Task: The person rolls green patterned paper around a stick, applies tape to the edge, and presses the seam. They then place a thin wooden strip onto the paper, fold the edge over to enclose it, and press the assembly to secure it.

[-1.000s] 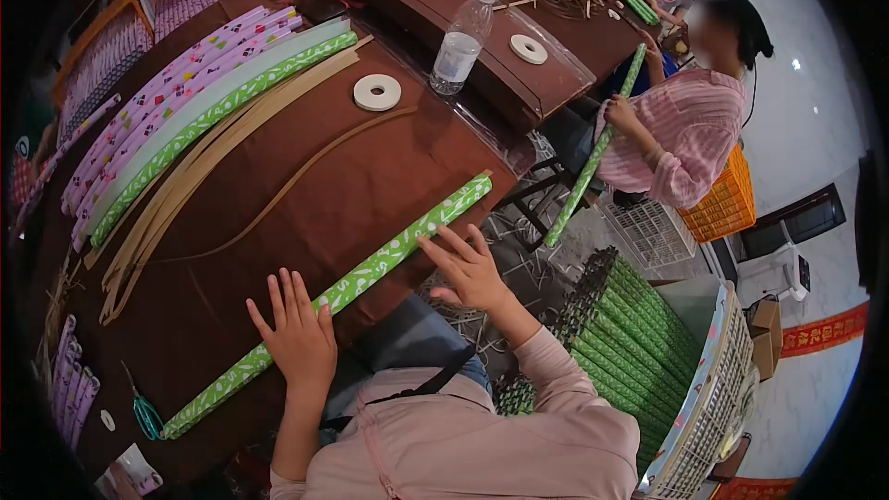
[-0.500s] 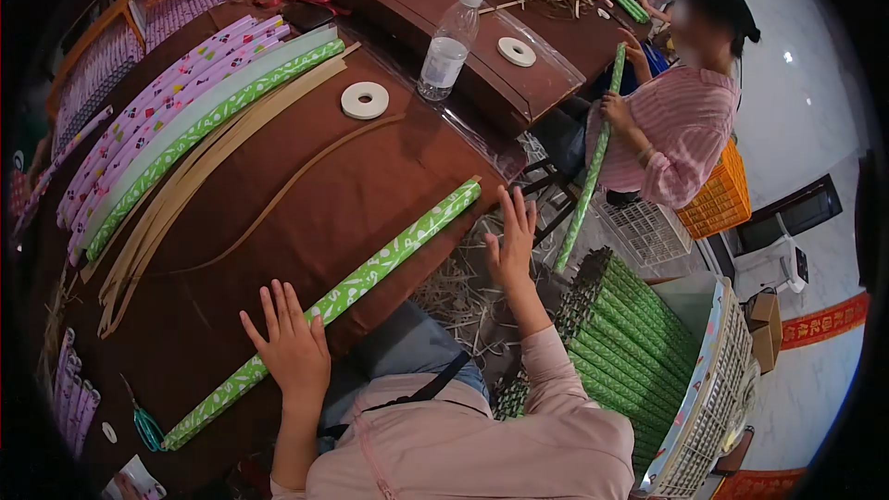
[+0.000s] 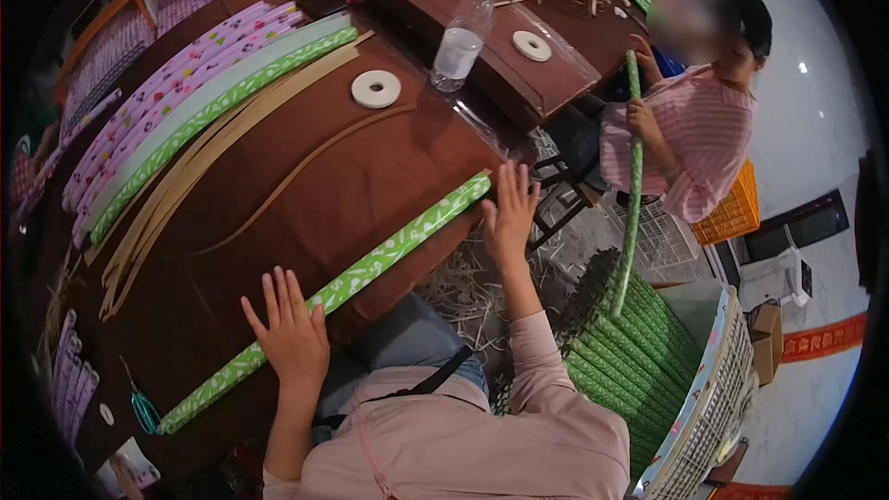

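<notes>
A long roll of green wrapping paper (image 3: 398,245) with white print lies slantwise along the table's near edge. My left hand (image 3: 292,333) rests flat across its lower part, fingers spread. Beside the roll's far end is my right hand (image 3: 509,218), fingers stretched out and upright, with the palm side right at the tip. Teal-handled scissors (image 3: 144,412) lie by the roll's near end. Farther up the brown table (image 3: 278,241) are flat tan strips (image 3: 176,190), one thin strip (image 3: 310,159) curving apart from them, and a white tape roll (image 3: 375,89).
Purple patterned rolls (image 3: 167,97) and another green roll (image 3: 222,120) lie at the left. A water bottle (image 3: 461,42) stands at the back. At the right, a crate (image 3: 708,393) holds stacked green rolls (image 3: 625,352). A co-worker (image 3: 690,130) holds a green roll (image 3: 636,185) above it.
My right hand has come closer to the roll's far end. My left hand stays on the roll. The co-worker's roll has swung right, its lower end now over the stacked rolls.
</notes>
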